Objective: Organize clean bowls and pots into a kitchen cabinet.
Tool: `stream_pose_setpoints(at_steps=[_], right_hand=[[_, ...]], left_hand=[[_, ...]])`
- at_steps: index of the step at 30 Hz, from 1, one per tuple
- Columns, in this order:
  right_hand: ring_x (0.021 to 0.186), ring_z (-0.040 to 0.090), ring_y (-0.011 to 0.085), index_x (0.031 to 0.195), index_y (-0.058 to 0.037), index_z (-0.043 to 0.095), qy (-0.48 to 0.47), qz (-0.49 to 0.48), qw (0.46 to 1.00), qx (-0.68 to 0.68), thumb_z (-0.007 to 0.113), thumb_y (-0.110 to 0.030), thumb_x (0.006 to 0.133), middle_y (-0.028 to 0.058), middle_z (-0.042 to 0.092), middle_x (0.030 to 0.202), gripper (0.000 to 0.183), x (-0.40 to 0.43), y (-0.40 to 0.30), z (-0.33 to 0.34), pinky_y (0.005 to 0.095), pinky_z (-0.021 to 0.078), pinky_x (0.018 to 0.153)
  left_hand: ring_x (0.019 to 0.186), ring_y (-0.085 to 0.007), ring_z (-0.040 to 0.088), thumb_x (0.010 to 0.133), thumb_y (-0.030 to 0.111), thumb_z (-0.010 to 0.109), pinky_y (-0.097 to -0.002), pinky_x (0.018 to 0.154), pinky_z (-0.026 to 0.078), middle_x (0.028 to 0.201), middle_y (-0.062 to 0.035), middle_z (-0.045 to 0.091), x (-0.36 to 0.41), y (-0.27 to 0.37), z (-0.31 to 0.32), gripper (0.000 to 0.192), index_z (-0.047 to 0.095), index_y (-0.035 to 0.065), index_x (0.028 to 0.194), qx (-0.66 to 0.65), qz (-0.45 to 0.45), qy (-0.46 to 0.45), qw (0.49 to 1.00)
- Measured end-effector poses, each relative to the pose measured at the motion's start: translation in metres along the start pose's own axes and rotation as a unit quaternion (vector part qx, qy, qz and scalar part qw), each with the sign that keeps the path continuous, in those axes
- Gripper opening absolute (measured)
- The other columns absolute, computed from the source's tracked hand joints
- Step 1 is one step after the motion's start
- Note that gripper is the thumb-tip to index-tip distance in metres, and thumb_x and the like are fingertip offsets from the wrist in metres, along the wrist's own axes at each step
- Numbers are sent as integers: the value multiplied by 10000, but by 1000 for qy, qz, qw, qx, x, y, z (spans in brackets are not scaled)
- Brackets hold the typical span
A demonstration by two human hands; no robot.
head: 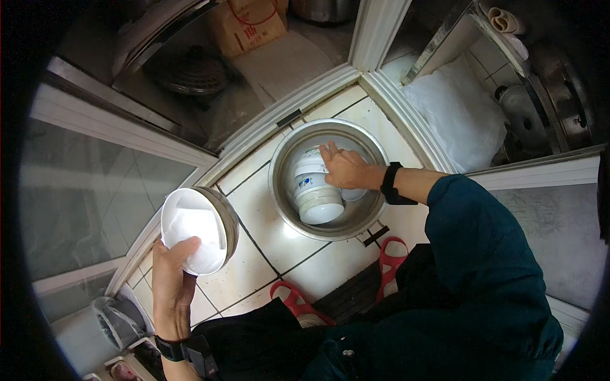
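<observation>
My left hand (172, 269) grips a stack of nested bowls (199, 221), thumb inside the white top one and the fingers hidden beneath. The stack is tilted, its opening facing up and left. A round metal basin (277, 195) stands on the floor before me. Inside it, several nested white bowls (314, 188) with printed decoration lie on their sides in a row. My right hand (348, 166) reaches over the basin and appears to touch the row, index finger extended. Under that hand, another white bowl (353, 194) is partly hidden. Whether my right fingers grip anything is unclear.
The floor is white tile (257, 238). Beyond the basin are low cabinets with white frames (295, 112), holding a cardboard box (252, 28), a plastic bag (452, 114) and metal pots (524, 109). A glass-paned door (95, 185) stands at left, above a lined bin (116, 324). My red sandals (295, 297) are close to the basin.
</observation>
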State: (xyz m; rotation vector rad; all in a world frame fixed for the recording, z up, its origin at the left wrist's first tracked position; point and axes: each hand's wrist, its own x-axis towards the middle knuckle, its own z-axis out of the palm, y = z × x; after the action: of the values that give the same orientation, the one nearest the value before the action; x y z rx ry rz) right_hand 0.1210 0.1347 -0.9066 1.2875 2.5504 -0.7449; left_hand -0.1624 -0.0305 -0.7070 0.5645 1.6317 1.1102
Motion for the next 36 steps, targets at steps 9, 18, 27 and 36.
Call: stream_pose_setpoints(at_steps=[9,18,27,36], right_hand=[[732,624,395,1246,52,343,64,-22,994,-84,554,50,704,287,579,854,581,28,20,10,438,522,597],[665,641,366,1270,72,356,141,-111,956,-232,523,-31,767,349,568,809,540,35,11,26,381,529,500],[593,647,369,1246,83,423,147,-146,915,-345,495,-126,816,520,450,956,484,34,-15,16,395,473,359],[543,622,411,1275,59,406,113,-50,860,-494,449,-158,837,477,465,1049,491,27,-36,17,431,446,324]], left_hand=[[727,-219,637,722,55,595,-340,553,561,942,-120,602,-2,1,3,451,471,-37,1145,-9,-2,-4,1000],[765,-227,638,725,33,578,-338,630,559,968,-137,599,-3,2,5,451,464,-58,1151,-2,1,0,1000],[829,-203,625,722,43,589,-312,731,530,981,-115,602,-9,8,4,453,475,-49,1151,1,-13,-13,1000],[838,-192,616,728,57,593,-309,741,512,976,-110,598,-17,10,4,447,478,-50,1147,2,-5,-12,1000]])
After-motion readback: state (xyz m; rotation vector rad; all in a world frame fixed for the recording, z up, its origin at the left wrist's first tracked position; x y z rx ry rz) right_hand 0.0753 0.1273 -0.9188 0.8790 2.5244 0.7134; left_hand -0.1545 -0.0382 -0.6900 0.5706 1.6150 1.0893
